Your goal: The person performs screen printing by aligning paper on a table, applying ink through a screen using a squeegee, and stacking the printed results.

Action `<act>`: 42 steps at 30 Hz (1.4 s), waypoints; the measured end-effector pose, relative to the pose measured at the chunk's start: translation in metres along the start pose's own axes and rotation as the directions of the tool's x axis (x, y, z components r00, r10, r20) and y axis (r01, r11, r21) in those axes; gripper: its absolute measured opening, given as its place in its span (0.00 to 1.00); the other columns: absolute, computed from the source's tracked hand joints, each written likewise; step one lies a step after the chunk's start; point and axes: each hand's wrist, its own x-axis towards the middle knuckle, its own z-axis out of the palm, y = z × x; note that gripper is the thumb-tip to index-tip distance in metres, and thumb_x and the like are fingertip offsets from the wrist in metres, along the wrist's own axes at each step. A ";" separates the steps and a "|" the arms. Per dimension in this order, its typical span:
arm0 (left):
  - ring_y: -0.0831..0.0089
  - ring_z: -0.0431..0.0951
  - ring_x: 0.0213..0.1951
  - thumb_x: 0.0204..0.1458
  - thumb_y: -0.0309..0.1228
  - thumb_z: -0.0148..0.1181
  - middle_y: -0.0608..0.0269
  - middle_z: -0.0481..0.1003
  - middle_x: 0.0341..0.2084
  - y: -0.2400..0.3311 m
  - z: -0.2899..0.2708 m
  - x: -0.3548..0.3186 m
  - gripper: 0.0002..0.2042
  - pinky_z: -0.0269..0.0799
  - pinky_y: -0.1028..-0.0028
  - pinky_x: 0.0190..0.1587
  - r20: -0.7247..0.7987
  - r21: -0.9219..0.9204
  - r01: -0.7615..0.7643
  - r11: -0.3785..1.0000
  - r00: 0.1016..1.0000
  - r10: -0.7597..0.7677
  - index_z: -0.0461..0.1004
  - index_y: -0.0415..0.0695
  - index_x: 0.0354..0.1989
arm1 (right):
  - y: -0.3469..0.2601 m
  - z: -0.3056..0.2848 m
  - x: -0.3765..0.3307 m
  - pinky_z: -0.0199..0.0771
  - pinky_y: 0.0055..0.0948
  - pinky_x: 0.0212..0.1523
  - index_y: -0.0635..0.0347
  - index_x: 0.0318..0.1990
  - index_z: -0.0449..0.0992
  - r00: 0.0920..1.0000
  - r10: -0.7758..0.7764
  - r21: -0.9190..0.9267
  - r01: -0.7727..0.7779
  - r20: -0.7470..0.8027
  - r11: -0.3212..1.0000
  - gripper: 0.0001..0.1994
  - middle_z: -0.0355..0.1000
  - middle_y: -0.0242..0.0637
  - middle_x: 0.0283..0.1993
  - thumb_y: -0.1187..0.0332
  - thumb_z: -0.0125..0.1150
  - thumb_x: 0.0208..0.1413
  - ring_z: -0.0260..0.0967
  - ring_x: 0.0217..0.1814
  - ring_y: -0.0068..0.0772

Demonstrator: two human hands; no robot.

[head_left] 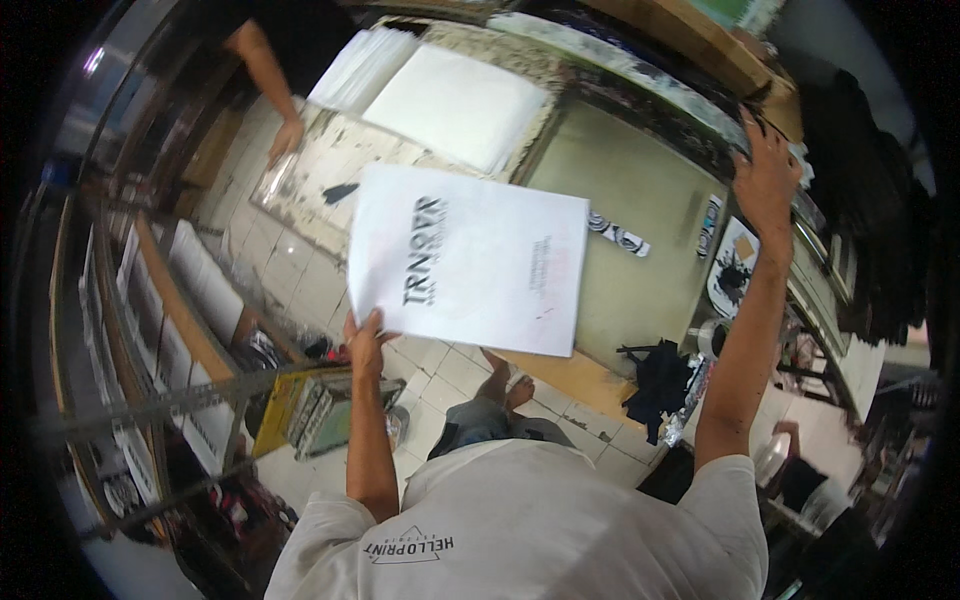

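My left hand [366,345] is closed on the near left corner of a white printed sheet [490,265], thumb on top. Dark lettering runs across the paper, which hangs in front of me above the floor and over part of a greenish screen printing frame [640,150]. At the upper right my right hand [768,180] has its fingers hooked over the dark far edge of that frame; the fingertips are partly hidden. A patterned strip [618,235] lies on the screen beside the sheet.
White paper stacks [455,100] lie on a worn board [310,185]; another person's hand [287,140] touches its left edge. A drying rack [160,400] stands at left. An ink-smeared tray [735,270] and a black cloth [660,385] are at right.
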 end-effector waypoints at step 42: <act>0.56 0.75 0.52 0.55 0.28 0.58 0.56 0.71 0.54 -0.142 -0.080 0.211 0.27 0.78 0.54 0.45 0.037 -0.118 0.463 0.878 0.886 -0.462 0.61 0.50 0.64 | 0.011 -0.009 0.021 0.47 0.45 0.67 0.49 0.67 0.65 0.997 -0.080 0.171 0.079 -0.004 0.982 0.31 0.63 0.52 0.63 0.73 0.57 0.52 0.56 0.67 0.53</act>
